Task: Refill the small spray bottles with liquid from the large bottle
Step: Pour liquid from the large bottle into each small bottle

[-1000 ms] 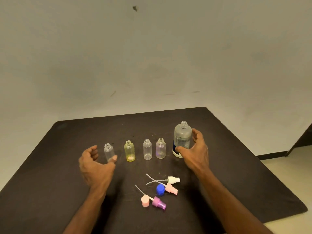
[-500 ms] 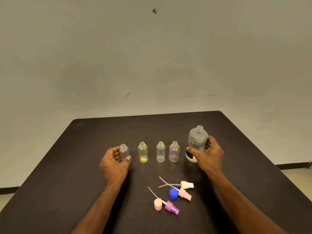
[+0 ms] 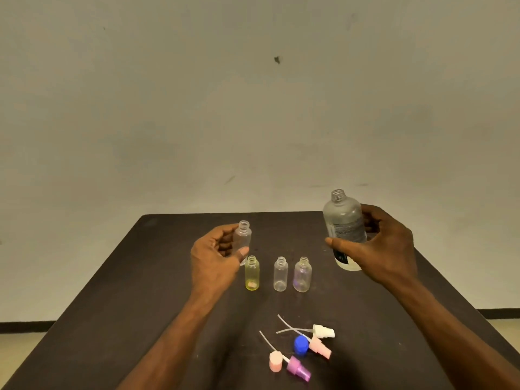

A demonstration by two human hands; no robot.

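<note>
My left hand (image 3: 215,256) holds a small clear bottle (image 3: 243,237) upright, lifted off the dark table (image 3: 118,299). My right hand (image 3: 385,249) grips the large uncapped bottle (image 3: 343,223), raised above the table and roughly upright. Three small open bottles stand in a row below and between my hands: a yellow one (image 3: 252,273), a clear one (image 3: 280,274) and a faintly purple one (image 3: 302,275).
Spray heads with dip tubes lie near the table's front: a white one (image 3: 323,331), a pink one (image 3: 319,347), a purple one (image 3: 298,368). A blue cap (image 3: 301,344) and a pink cap (image 3: 275,361) lie among them. A plain wall stands behind.
Both hands have lifted their bottles off the table: the left raised the small clear bottle, the right raised the large bottle.
</note>
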